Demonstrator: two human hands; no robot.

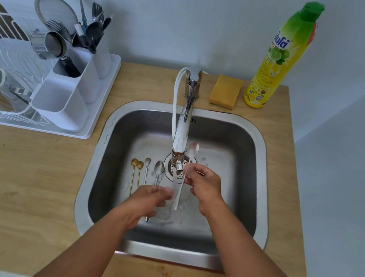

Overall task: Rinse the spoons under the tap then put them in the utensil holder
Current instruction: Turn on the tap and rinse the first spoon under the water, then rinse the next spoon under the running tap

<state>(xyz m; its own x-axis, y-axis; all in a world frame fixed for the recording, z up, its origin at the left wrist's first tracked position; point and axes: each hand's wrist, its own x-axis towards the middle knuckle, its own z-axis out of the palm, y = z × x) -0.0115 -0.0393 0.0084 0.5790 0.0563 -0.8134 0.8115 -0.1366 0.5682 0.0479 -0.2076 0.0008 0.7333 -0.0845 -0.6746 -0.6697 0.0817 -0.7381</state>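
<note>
My right hand [205,184] holds a silver spoon [193,149] by the middle of its handle, bowl pointing away, just right of the tap spout [181,138]. Water runs from the spout. My left hand [151,197] hovers under the stream beside the spoon's handle end, blurred, fingers loosely curled, holding nothing I can see. On the sink floor to the left lie two gold spoons [136,164], a small silver spoon [147,164] and a larger silver spoon [158,170]. The white utensil holder [62,99] stands on the drying rack at the left.
The steel sink [254,150] is set in a wooden counter. A yellow sponge [224,94] and a dish soap bottle [284,56] stand behind it. The white drying rack [6,75] holds a lid, a strainer, forks and other utensils.
</note>
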